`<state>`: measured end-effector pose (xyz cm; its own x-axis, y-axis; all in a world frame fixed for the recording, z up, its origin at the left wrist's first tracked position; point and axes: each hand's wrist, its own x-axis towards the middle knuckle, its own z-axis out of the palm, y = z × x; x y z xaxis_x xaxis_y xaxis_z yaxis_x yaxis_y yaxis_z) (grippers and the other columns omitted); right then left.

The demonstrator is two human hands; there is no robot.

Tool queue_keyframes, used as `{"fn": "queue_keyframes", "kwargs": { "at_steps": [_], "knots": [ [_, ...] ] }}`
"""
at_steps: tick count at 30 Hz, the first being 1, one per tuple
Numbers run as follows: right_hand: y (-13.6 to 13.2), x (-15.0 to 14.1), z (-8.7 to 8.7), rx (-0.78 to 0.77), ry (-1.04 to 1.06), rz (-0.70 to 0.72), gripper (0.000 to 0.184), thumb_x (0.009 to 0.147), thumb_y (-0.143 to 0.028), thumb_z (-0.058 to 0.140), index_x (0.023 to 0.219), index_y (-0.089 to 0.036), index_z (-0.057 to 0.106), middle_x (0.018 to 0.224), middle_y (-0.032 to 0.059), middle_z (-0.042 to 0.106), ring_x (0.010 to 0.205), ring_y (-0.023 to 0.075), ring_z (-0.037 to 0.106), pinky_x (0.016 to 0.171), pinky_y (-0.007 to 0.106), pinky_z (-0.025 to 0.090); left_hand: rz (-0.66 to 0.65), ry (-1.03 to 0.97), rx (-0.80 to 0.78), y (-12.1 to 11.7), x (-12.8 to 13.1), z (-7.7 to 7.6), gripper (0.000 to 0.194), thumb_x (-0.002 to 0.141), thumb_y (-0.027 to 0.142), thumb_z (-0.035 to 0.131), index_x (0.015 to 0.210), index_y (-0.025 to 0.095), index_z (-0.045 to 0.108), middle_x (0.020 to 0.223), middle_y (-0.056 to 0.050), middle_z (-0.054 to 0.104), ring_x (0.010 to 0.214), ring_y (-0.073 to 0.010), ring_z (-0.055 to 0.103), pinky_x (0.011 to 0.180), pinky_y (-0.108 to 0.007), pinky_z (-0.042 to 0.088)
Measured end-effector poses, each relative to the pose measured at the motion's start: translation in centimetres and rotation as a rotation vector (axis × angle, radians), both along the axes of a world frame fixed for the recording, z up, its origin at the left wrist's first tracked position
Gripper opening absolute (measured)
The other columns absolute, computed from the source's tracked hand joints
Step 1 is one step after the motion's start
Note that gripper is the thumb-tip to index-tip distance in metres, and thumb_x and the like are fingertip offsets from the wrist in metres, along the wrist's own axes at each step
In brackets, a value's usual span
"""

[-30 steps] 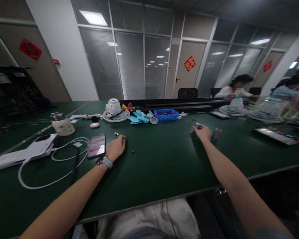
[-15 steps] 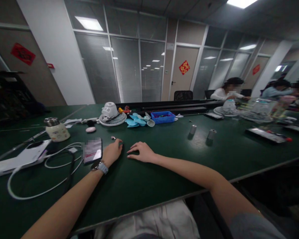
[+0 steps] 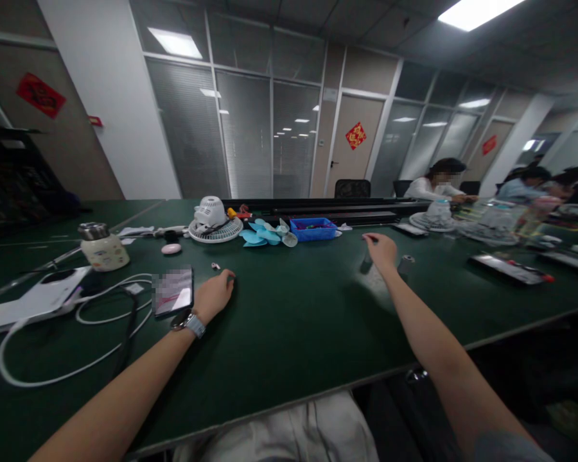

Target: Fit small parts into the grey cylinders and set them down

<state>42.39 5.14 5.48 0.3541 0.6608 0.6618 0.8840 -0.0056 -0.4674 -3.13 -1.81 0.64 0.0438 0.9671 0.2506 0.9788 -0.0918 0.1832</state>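
Observation:
My left hand point(image 3: 215, 295) lies on the green table point(image 3: 289, 333), its fingers loosely bent and apart, holding nothing. Beside it on the left is a phone point(image 3: 174, 292); a small white earbud point(image 3: 215, 266) sits just beyond its knuckles. My right hand point(image 3: 383, 251) is stretched out at a small silver metal cylinder point(image 3: 367, 262), thumb and fingers arched over its top. The fingers partly cover this cylinder, which still stands on the table. To the right of the hand stands a second silver cylinder point(image 3: 406, 264).
At the back are a white fan housing point(image 3: 210, 215) on a round grille, blue fan blades point(image 3: 264, 232) and a blue bin point(image 3: 313, 230). Cables, a power bank point(image 3: 52, 298) and a bottle point(image 3: 103, 249) lie left. A flat tray point(image 3: 510, 268) is right; people sit beyond it.
My right hand has moved from the middle of the table, near my left hand, rightward and forward to the nearer-left silver cylinder. The left hand has stayed put.

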Motion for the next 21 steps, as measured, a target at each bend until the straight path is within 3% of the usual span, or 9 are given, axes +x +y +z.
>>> {"fn": "queue_keyframes", "kwargs": {
  "at_steps": [4, 21],
  "knots": [
    [0.7, 3.3, -1.7, -0.153, -0.003, -0.151, 0.029, 0.083, -0.036, 0.054, 0.099, -0.019, 0.071, 0.094, 0.0114, 0.069, 0.083, 0.0237, 0.061, 0.073, 0.032, 0.043, 0.009, 0.018, -0.009, -0.1, 0.0, 0.2, 0.032, 0.089, 0.035, 0.036, 0.113, 0.023, 0.053, 0.098, -0.009, 0.069, 0.09, -0.022, 0.064, 0.074, -0.029, 0.046],
    [1.5, 3.7, -2.6, -0.237, -0.007, -0.182, 0.031, 0.083, -0.037, 0.053, 0.095, -0.017, 0.073, 0.088, 0.0169, 0.069, 0.078, 0.0253, 0.064, 0.07, 0.034, 0.046, 0.006, 0.01, 0.004, -0.1, 0.0, 0.1, 0.033, 0.09, 0.037, 0.035, 0.112, 0.023, 0.055, 0.1, -0.008, 0.069, 0.09, -0.0218, 0.065, 0.074, -0.029, 0.046]
  ]
}}
